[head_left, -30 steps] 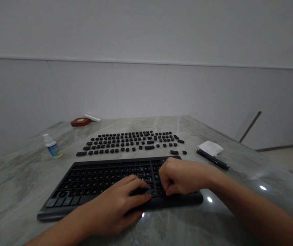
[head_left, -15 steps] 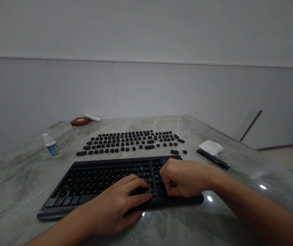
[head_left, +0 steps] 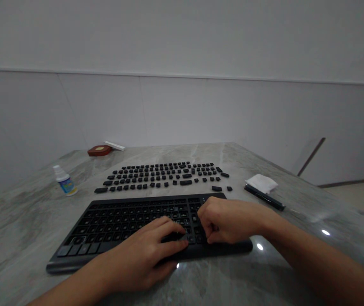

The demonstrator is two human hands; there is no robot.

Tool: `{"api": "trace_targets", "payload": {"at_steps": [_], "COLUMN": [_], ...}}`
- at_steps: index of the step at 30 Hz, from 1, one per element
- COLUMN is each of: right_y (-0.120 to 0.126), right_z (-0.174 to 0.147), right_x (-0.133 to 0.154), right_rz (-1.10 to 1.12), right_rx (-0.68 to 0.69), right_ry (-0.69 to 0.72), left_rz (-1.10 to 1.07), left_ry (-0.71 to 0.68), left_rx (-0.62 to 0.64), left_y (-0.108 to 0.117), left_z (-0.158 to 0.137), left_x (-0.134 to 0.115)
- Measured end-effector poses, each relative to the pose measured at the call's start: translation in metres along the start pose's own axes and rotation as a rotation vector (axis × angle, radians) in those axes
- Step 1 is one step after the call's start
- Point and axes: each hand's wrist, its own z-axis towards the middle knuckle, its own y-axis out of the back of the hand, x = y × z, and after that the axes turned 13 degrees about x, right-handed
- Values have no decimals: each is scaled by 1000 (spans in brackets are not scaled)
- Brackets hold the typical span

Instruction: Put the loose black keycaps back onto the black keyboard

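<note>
A black keyboard (head_left: pixel 131 254) lies on the table, most of its key positions bare of caps. A few keycaps (head_left: pixel 84 249) sit in its bottom row at the left. My left hand (head_left: pixel 151 250) rests over the lower right part, two fingertips closed about a dark keycap (head_left: pixel 184 238) at the board. Curled into a fist-like pinch, my right hand (head_left: pixel 215 219) presses down on the number pad side; its fingertips, and anything in them, are hidden. Beyond the keyboard, loose black keycaps (head_left: pixel 186 182) are spread in rows.
At the left stands a small spray bottle (head_left: pixel 67 185). A white tissue (head_left: pixel 261 183) and a black pen-like tool (head_left: pixel 264 197) lie to the right. Farther back are a reddish-brown case (head_left: pixel 99 151) and a white strip (head_left: pixel 114 145), near the wall.
Almost nothing differs. Both hands keep their places on the keyboard, with only a very slight shift in the right hand.
</note>
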Motion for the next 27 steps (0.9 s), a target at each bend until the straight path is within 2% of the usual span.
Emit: {"api": "trace_targets", "payload": {"at_steps": [7,16,20,23,25,27], "right_y": [-1,2,8,10,8,4], "right_z": [3,-2,-12,-15,-12,-4], "right_x": [-9,-8,-3,5,10,15], "right_rz": [18,-21,-86,-93,-94,-115], "right_rx": [10,-20,-69,-58,-60,-19], "right_ry": [44,-1,-54,-24,-12,-62], "left_rz": [9,5,7,4,5,5], "left_ry": [0,12,13,17,15,12], "left_rx": [-4,22,30,32,22,16], "left_y": [0,1,0,-1,-1,0], "left_z": [-1,-1,-1,-1,-1,0], "left_x": [1,-1,0,0,0,0]}}
